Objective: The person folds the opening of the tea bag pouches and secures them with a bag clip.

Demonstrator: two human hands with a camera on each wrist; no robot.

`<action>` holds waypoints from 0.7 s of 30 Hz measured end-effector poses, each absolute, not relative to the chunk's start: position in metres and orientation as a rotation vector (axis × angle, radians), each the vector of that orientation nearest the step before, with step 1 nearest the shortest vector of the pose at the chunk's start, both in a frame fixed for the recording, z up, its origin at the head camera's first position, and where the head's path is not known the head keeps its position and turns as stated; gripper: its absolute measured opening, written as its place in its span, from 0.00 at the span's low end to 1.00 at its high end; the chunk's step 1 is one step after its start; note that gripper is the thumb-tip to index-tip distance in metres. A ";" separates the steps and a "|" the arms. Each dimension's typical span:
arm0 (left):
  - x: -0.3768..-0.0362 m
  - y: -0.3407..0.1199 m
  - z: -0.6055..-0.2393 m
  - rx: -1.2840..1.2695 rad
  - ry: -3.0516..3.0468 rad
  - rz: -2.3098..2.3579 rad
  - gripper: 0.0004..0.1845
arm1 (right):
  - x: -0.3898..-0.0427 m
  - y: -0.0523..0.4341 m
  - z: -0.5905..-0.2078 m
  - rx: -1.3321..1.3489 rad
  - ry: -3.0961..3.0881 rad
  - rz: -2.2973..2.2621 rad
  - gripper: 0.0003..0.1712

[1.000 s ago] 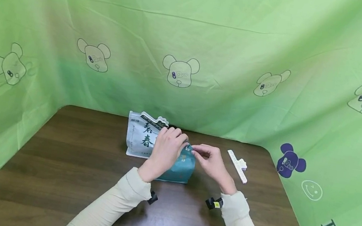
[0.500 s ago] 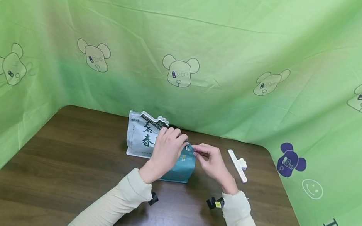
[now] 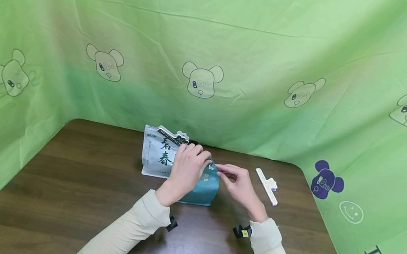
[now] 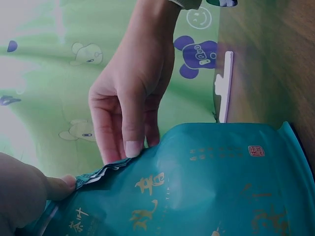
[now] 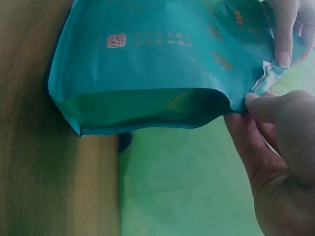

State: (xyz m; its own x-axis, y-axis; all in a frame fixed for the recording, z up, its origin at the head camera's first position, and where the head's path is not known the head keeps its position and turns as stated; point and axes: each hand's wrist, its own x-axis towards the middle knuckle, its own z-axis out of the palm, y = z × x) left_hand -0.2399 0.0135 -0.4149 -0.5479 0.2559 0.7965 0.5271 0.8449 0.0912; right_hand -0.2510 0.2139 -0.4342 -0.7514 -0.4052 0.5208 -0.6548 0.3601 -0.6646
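A teal tea bag (image 3: 203, 190) with gold lettering stands on the wooden table, its crumpled top edge showing in both wrist views. My left hand (image 3: 188, 168) grips that top edge at its left part, thumb on the near side. At the right corner of the same edge, my right hand (image 3: 240, 185) pinches the bag between thumb and fingers; the left wrist view shows this right hand (image 4: 133, 93) from across the bag. Behind my left hand stands a pale blue-white bag (image 3: 157, 155) with dark characters, partly hidden, a white sealing clip (image 3: 173, 135) slanting across its top.
A second white sealing clip (image 3: 267, 187) lies on the table (image 3: 59, 193) to the right of my right hand. Green printed cloth (image 3: 210, 27) hangs around the table's back and sides. A small dark thing behind the left hand is mostly hidden.
My right hand has shifted very slightly right along the teal bag's top corner. The left hand keeps its grip, and both bags and the loose clip stay in place.
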 end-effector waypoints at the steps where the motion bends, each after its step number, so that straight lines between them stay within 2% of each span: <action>1: -0.240 0.013 -0.415 -0.570 -2.167 -0.414 0.05 | -0.254 0.217 -0.439 0.930 -2.367 1.344 0.12; 8: -0.239 0.012 -0.415 -0.580 -2.163 -0.445 0.06 | -0.271 0.250 -0.461 0.769 -2.435 1.321 0.13; 13: -0.239 0.012 -0.414 -0.584 -2.163 -0.456 0.05 | -0.284 0.281 -0.465 0.547 -2.500 1.179 0.14; 21: -0.239 0.012 -0.413 -0.594 -2.170 -0.470 0.06 | -0.303 0.336 -0.474 0.114 -2.766 0.840 0.24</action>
